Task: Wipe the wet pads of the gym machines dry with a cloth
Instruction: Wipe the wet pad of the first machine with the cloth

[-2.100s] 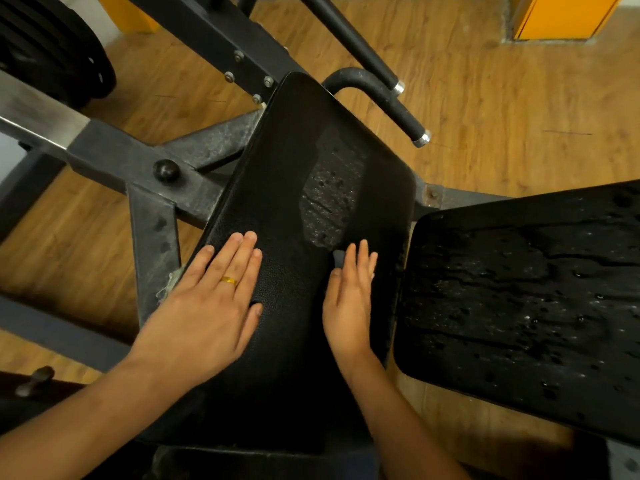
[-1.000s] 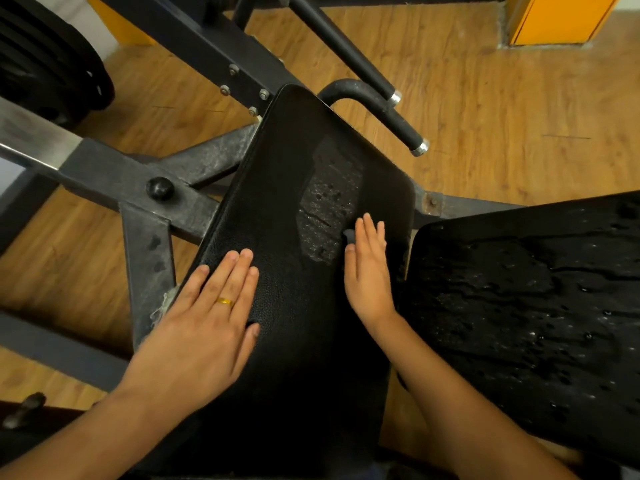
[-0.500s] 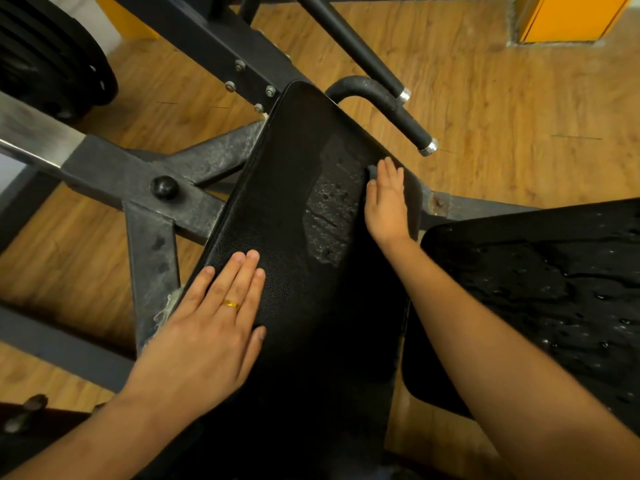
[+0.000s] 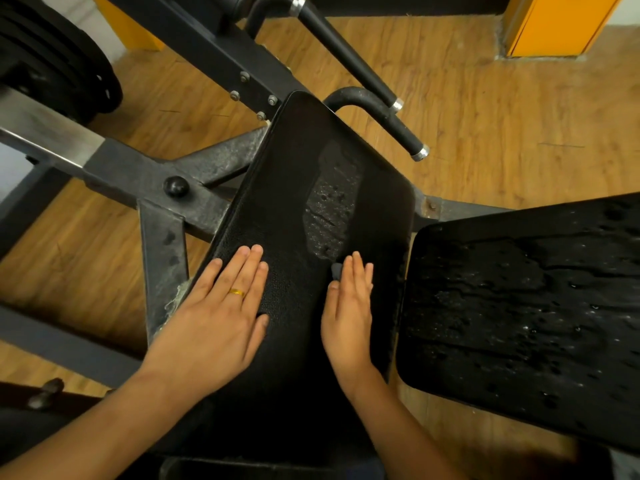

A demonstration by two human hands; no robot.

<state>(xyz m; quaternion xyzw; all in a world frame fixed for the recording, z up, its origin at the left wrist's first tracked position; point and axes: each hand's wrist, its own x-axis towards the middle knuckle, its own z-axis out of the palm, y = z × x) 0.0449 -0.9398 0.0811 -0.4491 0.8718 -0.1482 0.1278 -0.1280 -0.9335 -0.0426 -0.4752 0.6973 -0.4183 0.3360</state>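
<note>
The left hand (image 4: 221,317) lies flat on the lower left part of the long black pad (image 4: 298,168). Its fingers are straight and close together, holding nothing, and a gold ring (image 4: 237,292) sits on one of them. The right hand (image 4: 348,306) is flat too, fingers straight and together, pressing down on the pad near its right edge. A small bit of dark grey cloth (image 4: 336,270) peeks out beside the index fingertip; the rest of it is hidden under the hand.

Just beyond the right fingertips, a wet patch (image 4: 330,209) of beaded drops runs up the middle of the long pad, while the pad around it looks dull and dry. To the right, apart from the long pad, a second black pad (image 4: 519,306) is covered in droplets and streaks of water.

The long pad is mounted on a worn dark steel frame (image 4: 162,233). A curved black handle (image 4: 391,123) with a silver end cap juts out behind the pad's top. Black weight plates (image 4: 59,64) sit at the upper left, on a wooden floor (image 4: 502,116).
</note>
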